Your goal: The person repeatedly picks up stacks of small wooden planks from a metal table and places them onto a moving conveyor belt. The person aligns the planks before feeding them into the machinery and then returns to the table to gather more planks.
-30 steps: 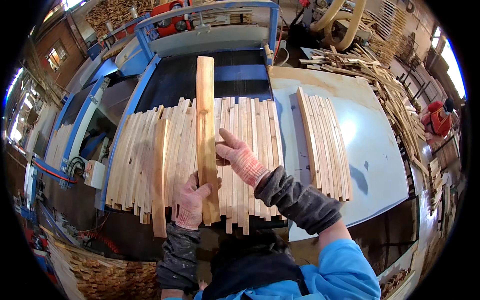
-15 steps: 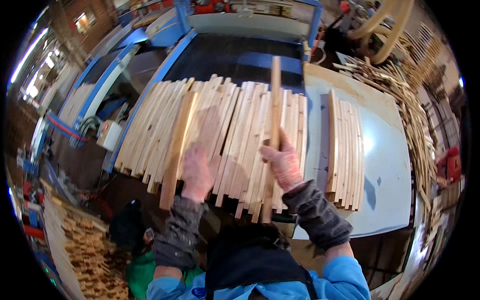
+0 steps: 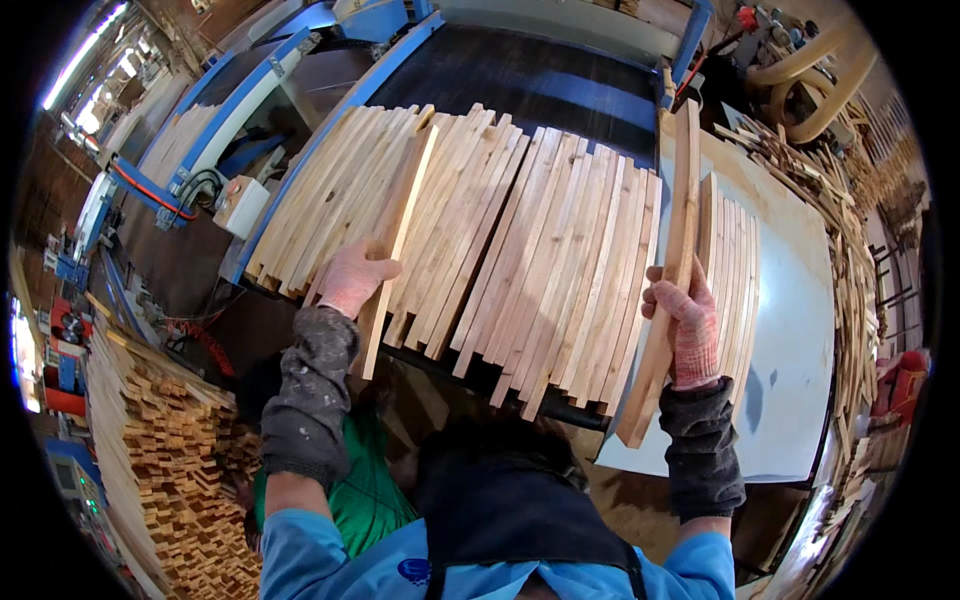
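1. A broad row of pale wooden slats (image 3: 500, 240) is lying side by side on a dark conveyor belt (image 3: 560, 80) framed in blue metal; the slats are long, thin and flat, with raw sawn faces and squared ends that are jutting unevenly over the near edge.
2. The right hand (image 3: 683, 325), in a pinkish knitted glove, is closing its fingers around one long slat (image 3: 668, 270), gripping it near its lower half; this slat is standing on edge, lifted above the others, between the big row and a smaller stack (image 3: 735, 270).
3. That smaller stack of slats is resting on the pale blue-grey counter (image 3: 800, 340) to the right, just beside the held slat.
4. The left hand (image 3: 352, 278), gloved alike, is curling over a second slat (image 3: 398, 235) that is lying slantwise on top of the row; it is grasping it near the lower end.
5. Short wooden blocks (image 3: 170, 470) are lying piled in a rough heap at lower left.
6. Loose thin strips (image 3: 840, 200) are lying scattered along the counter's far right rim.
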Available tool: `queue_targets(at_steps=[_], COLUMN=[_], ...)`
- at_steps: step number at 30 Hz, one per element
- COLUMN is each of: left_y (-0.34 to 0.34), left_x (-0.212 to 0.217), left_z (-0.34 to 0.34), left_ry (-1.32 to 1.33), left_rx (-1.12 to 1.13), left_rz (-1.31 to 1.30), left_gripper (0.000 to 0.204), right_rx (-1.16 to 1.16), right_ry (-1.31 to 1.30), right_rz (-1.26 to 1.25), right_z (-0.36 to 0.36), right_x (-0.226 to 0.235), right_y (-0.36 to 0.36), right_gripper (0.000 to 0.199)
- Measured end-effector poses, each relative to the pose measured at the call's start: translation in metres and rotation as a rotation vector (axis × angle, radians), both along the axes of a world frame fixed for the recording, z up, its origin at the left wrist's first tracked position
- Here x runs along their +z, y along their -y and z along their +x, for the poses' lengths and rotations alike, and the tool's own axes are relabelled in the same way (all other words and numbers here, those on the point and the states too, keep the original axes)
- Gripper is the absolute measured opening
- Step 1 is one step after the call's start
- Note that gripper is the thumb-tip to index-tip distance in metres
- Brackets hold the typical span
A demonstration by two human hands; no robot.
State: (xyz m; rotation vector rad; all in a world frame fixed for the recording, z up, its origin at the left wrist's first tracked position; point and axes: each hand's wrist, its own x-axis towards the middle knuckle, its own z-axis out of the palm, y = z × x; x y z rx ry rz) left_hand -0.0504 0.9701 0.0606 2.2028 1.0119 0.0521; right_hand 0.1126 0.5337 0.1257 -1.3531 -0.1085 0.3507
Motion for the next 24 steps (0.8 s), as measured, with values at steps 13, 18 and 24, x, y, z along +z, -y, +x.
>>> queue_targets(at_steps=[13, 18, 24], left_y=[0.154, 0.25, 0.384], left_x=[0.062, 0.047, -0.006], left_z=[0.047, 0.125, 0.192], left_ry=[0.713, 0.462, 0.096], left_rx=[-0.241, -0.374, -0.508], left_rz=[-1.128, -0.524, 0.219], left_gripper=[0.068, 0.045, 0.041], right_rx=[-0.128, -0.183, -0.2], right_ry=[-0.014, -0.002, -0.037], right_rz=[0.056, 0.002, 0.024], right_z=[-0.003, 0.0, 0.001], right_x=[0.025, 0.017, 0.013], right_y=[0.134, 0.198, 0.247], right_gripper=[0.078, 0.073, 0.076])
